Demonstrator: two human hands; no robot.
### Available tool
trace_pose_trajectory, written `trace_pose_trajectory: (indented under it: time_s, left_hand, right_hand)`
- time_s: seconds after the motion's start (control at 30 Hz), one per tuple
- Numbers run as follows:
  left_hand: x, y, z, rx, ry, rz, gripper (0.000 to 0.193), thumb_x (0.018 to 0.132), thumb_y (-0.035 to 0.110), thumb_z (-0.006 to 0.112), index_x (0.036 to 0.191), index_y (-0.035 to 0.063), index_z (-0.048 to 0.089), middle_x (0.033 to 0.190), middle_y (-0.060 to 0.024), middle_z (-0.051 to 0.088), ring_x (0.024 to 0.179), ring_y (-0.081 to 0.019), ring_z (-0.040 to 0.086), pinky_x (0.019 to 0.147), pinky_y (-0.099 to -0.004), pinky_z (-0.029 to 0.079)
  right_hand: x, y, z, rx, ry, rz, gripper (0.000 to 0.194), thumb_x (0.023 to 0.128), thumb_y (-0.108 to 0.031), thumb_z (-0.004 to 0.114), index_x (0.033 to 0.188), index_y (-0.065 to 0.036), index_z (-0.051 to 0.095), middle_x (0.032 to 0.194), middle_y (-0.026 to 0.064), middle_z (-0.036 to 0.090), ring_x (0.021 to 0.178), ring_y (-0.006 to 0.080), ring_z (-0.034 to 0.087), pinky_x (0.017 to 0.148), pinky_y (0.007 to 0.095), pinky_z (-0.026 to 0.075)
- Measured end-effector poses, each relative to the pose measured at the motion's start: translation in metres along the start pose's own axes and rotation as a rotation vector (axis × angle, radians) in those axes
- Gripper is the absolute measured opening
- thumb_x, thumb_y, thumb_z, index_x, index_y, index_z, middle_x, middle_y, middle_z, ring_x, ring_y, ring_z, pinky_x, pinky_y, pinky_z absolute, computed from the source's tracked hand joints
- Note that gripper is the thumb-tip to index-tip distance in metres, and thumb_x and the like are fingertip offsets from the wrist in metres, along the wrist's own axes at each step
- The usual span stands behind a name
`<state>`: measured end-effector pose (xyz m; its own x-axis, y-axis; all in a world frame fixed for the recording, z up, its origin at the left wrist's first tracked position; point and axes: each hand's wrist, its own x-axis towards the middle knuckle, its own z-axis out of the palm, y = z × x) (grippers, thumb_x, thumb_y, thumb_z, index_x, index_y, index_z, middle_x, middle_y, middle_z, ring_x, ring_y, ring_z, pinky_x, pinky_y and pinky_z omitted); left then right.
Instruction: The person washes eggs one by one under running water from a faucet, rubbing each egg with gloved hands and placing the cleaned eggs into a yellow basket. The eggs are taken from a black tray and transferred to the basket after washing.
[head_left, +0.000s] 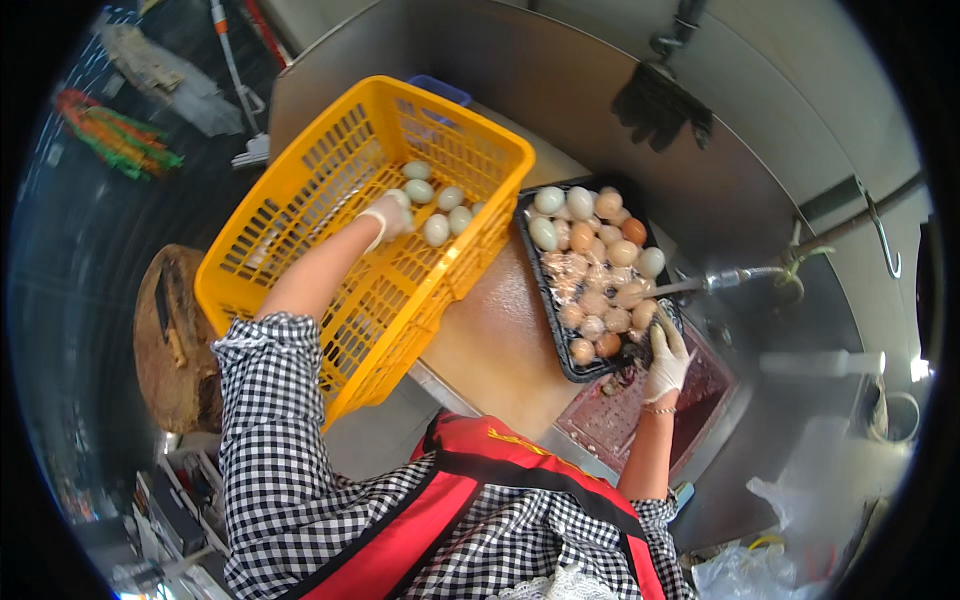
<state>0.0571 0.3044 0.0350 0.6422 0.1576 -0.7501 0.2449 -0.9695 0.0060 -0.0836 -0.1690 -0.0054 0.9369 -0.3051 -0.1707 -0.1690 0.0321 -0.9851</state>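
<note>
My left hand, in a pale thin glove, reaches down into a yellow plastic crate. Its fingers are at a small group of pale bluish eggs on the slatted floor; whether they hold one is hidden. To the right, a black plastic tray bears many brown and pale eggs, with a wet or filmy shine over the middle ones. My right hand, also gloved, rests at the tray's near right corner, fingers against its edge beside the eggs; its grip is partly hidden.
A metal spout extends over the tray from the right. Beneath my right forearm lies a reddish, stained basin. A black glove hangs on the metal back wall. At left, a knife lies on a round wooden chopping block.
</note>
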Motion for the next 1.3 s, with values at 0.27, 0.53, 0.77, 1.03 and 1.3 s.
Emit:
trace_pose_trajectory:
  time_s: [0.27, 0.53, 0.77, 1.03, 1.3]
  left_hand:
    - [-0.050, 0.032, -0.038, -0.234, 0.679, 0.197, 0.042, 0.088, 0.022, 0.062, 0.126, 0.0053, 0.057, 0.122, -0.0174, 0.062, 0.108, -0.0304, 0.062, 0.091, -0.0393, 0.050]
    - [-0.097, 0.219, -0.030, 0.331, 0.577, 0.852, 0.028, 0.085, 0.024, 0.061, 0.109, 0.0118, 0.066, 0.105, -0.0119, 0.068, 0.097, -0.0308, 0.064, 0.084, -0.0384, 0.050]
    - [-0.009, 0.240, 0.025, 0.590, 0.178, 0.528, 0.048, 0.091, 0.034, 0.048, 0.135, 0.0142, 0.048, 0.137, -0.0107, 0.048, 0.128, -0.0264, 0.044, 0.105, -0.0321, 0.036]
    - [-0.007, 0.226, 0.029, 0.211, 0.568, 0.622, 0.039, 0.083, 0.026, 0.061, 0.118, 0.0091, 0.063, 0.112, -0.0196, 0.065, 0.104, -0.0355, 0.062, 0.089, -0.0365, 0.049]
    - [-0.043, 0.281, 0.059, -1.217, -0.593, 0.861, 0.036, 0.098, 0.039, 0.052, 0.120, 0.0122, 0.057, 0.101, 0.0011, 0.061, 0.073, -0.0095, 0.056, 0.051, -0.0208, 0.040]
  right_hand:
    - [-0.008, -0.016, 0.006, 0.072, 0.014, 0.052, 0.032, 0.092, -0.006, 0.062, 0.123, 0.003, 0.061, 0.114, 0.0076, 0.065, 0.100, 0.0127, 0.060, 0.089, 0.0252, 0.048]
    - [-0.018, -0.020, 0.021, 0.175, 0.020, 0.063, 0.030, 0.091, -0.005, 0.064, 0.120, 0.003, 0.062, 0.113, 0.0073, 0.066, 0.100, 0.0130, 0.061, 0.088, 0.0261, 0.049]
    - [-0.025, -0.017, -0.010, 0.279, 0.118, 0.016, 0.034, 0.092, -0.003, 0.061, 0.126, 0.002, 0.058, 0.118, 0.0076, 0.064, 0.102, 0.0134, 0.060, 0.091, 0.0258, 0.048]
    - [-0.020, 0.011, -0.011, 0.248, 0.073, 0.088, 0.034, 0.091, -0.003, 0.063, 0.125, 0.002, 0.058, 0.114, 0.0085, 0.065, 0.098, 0.0129, 0.061, 0.084, 0.0252, 0.051]
    - [0.006, -0.008, 0.017, 0.043, 0.069, -0.155, 0.031, 0.093, -0.008, 0.060, 0.124, -0.002, 0.060, 0.116, 0.0093, 0.064, 0.103, 0.0165, 0.060, 0.092, 0.0283, 0.047]
